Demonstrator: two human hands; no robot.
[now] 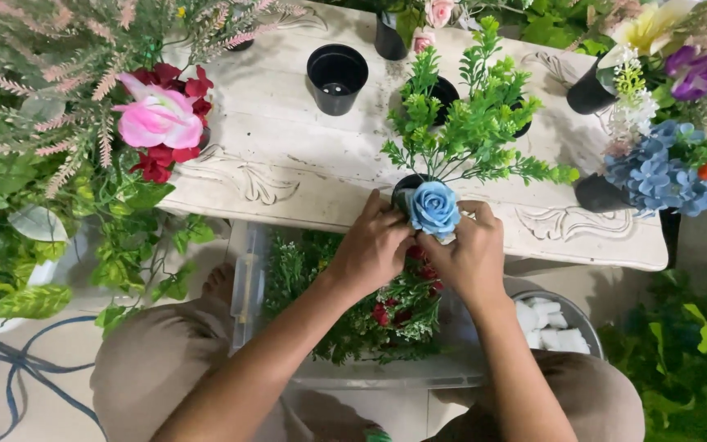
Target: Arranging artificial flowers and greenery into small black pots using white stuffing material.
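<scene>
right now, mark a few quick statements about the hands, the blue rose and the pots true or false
1. Both hands, left hand and right hand, are at the blue rose. True.
2. The rose sits in a white pot. False: the small pot is black.
3. An empty black pot stands farther back on the table. True.
4. The clear bin below the table holds only water. False: it holds greenery and red flowers.

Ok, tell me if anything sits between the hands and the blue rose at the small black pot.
Nothing visible does. The left hand and right hand are both already at the blue rose, which sits at the mouth of the small black pot on the table edge. The green sprigs rise behind it, not in front.
</scene>
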